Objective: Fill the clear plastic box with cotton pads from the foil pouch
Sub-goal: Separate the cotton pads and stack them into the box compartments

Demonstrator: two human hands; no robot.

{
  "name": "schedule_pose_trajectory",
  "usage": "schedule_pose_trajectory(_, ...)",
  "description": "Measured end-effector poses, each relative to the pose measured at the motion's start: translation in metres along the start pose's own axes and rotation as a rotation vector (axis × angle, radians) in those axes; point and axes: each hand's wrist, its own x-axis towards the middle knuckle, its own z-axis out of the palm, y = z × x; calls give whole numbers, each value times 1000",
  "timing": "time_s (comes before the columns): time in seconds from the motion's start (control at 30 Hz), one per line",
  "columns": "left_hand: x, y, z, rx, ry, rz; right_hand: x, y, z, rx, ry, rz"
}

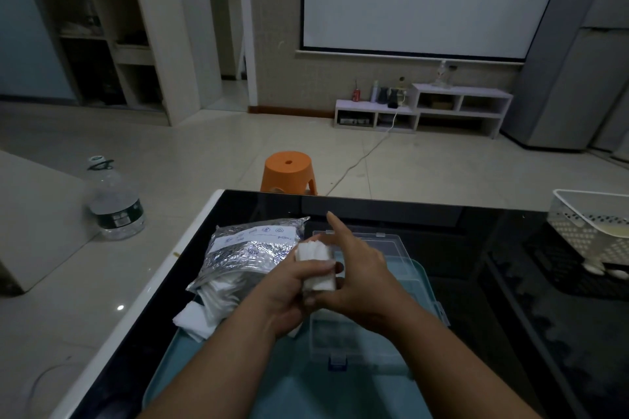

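Note:
A stack of white cotton pads [315, 264] is held above the clear plastic box [343, 337], which lies open on a teal tray [296, 388] with its lid [381, 245] folded back. My left hand [289, 292] grips the stack from the left. My right hand [357, 279] steadies it from the right, thumb against the pads and index finger stretched up. The silver foil pouch [245, 252] lies left of the box, its mouth open toward me, with more pads [200, 313] spilling onto the tray.
The tray sits on a black glass table [476, 265] with a white edge. A white perforated basket [592, 231] stands at the table's right. On the floor beyond are an orange stool [289, 170] and a large water bottle [114, 204].

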Motion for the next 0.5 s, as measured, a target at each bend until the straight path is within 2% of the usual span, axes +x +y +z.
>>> schedule_pose_trajectory(0.1, 1, 0, -1, 24, -4, 29, 0, 0, -1, -12, -18, -15)
schedule_pose_trajectory(0.33, -3, 0, 2, 80, -21, -42, 2, 2, -1, -22, -11, -8)
schedule_pose_trajectory(0.5, 1, -1, 0, 15, 76, -26, 5, 8, 0, 2, -28, -10)
